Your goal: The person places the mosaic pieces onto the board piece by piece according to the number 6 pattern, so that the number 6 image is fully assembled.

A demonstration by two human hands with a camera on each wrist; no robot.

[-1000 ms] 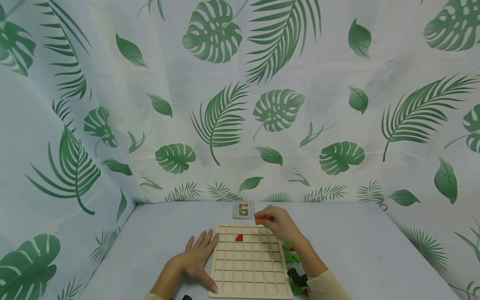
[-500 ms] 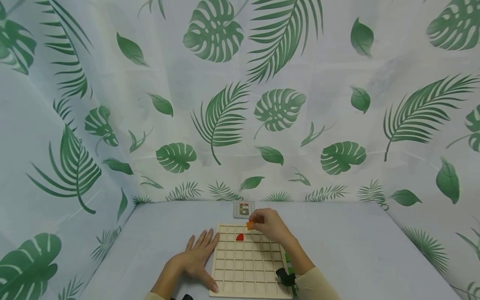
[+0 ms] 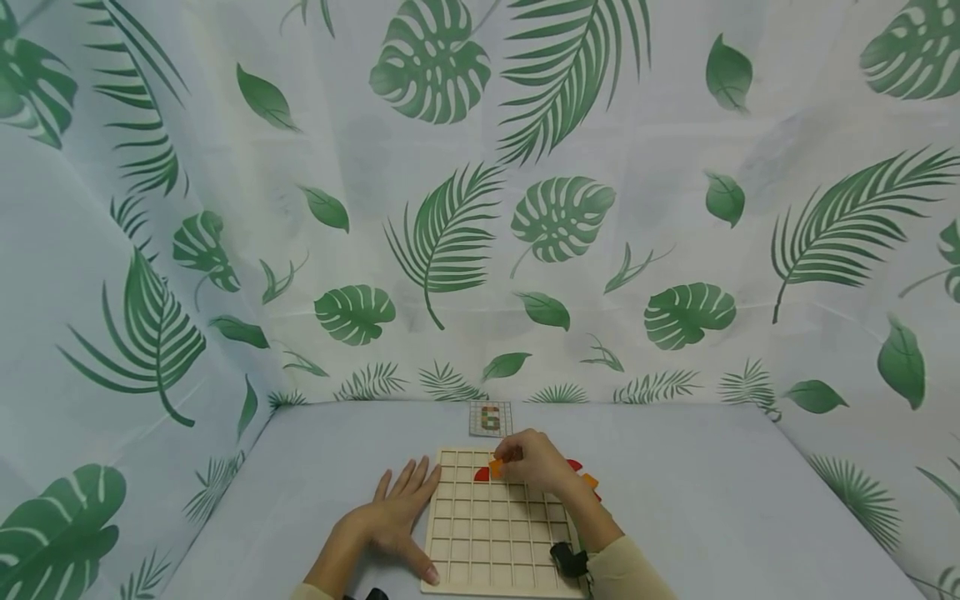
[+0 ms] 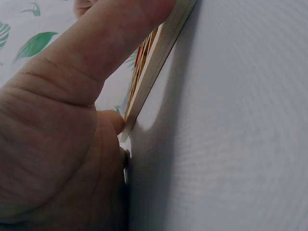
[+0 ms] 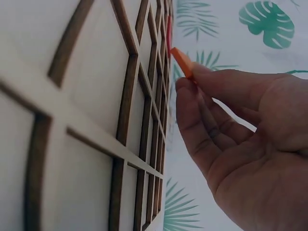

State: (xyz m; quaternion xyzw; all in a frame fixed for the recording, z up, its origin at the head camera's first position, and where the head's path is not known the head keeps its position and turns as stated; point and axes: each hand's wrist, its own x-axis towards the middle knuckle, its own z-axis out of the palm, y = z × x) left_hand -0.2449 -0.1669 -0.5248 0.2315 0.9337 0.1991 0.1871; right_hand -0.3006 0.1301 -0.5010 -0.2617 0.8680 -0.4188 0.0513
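A wooden grid board [image 3: 480, 533] lies on the table, with a red quarter-round tile [image 3: 482, 474] in one cell of its second row. My right hand [image 3: 534, 462] pinches an orange tile [image 5: 183, 62] between thumb and fingertips. In the head view this tile is just right of the red one; in the right wrist view it is tilted, its edge close to the grid. My left hand [image 3: 393, 517] lies with fingers spread along the board's left side. Its thumb [image 4: 96, 53] rests on the board's near-left corner.
Behind the board lies a small pattern card [image 3: 491, 418] showing a coloured figure like a 6. Loose red tiles [image 3: 574, 464] and an orange tile [image 3: 590, 481] lie to the board's right, partly hidden by the right arm. Leaf-printed cloth [image 3: 480, 250] hangs behind.
My right hand has moved left and down toward the near side, bringing the orange tile from beside the card to beside the red tile. My left hand has stayed in place.
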